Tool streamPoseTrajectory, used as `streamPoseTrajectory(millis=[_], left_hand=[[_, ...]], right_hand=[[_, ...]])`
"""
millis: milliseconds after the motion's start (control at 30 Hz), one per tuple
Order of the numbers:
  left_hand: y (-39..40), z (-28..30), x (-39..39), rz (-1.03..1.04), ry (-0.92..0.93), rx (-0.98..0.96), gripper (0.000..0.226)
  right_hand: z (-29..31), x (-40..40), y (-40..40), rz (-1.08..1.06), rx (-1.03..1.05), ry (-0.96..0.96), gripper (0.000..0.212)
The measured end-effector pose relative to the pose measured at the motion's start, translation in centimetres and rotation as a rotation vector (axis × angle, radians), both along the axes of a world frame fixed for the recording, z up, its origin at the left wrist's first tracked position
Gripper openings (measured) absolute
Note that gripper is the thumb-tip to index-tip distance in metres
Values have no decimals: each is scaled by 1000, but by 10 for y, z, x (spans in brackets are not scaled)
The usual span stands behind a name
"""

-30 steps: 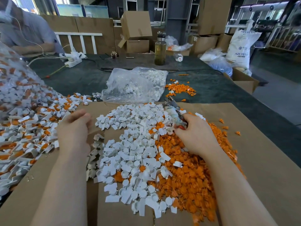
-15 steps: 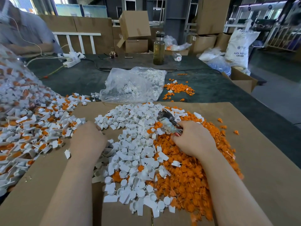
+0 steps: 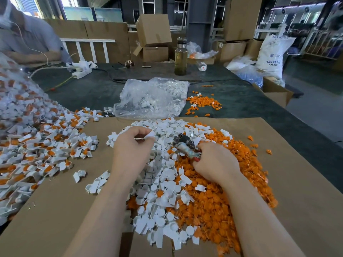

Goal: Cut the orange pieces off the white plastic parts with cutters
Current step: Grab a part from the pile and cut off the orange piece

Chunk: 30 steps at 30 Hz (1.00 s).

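My left hand (image 3: 130, 151) hovers over the white pile and pinches a white plastic part (image 3: 149, 135) between thumb and fingers. My right hand (image 3: 215, 163) grips the cutters (image 3: 183, 144), whose jaws point up and left toward the held part, a short gap away. Under both hands lies a heap of cut white parts (image 3: 163, 191); to its right spreads a heap of cut-off orange pieces (image 3: 213, 206). On the left lies a large pile of uncut white-and-orange parts (image 3: 37, 145).
Brown cardboard (image 3: 297, 182) covers the near table. Behind it are a clear plastic bag of white parts (image 3: 154, 98), a small orange scatter (image 3: 203, 102), a bottle (image 3: 181, 56) and a power strip (image 3: 81, 68). A person sits at the far left (image 3: 24, 39). Boxes stand behind.
My left hand moved from the uncut pile on the left to the centre, now holding a white part. My right hand with the cutters shifted slightly down and left.
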State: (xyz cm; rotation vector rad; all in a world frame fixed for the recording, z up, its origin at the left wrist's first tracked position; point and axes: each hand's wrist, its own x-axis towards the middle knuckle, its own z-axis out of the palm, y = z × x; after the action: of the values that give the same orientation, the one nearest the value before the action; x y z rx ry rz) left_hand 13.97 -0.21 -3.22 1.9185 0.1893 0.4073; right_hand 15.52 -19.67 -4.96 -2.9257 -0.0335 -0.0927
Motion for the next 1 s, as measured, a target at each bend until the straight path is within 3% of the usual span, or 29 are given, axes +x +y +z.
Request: streamPoseTrajectory(millis=[133,367,633,1000], left_hand=[[-4,-2,0,-25,4,-25,6],[-7,-3,0,-69,22,-129,9],[-19,-2,-3,-161,42,-227,11],[-34,0,-7,-205,49,-274,14]], right_hand=[[0,1,2,-6,26,3,17],[2,0,-3,15,160,-3,16],[19,-10,0,123,619,-133,19],[19,-13,11,204,649,-189,15]])
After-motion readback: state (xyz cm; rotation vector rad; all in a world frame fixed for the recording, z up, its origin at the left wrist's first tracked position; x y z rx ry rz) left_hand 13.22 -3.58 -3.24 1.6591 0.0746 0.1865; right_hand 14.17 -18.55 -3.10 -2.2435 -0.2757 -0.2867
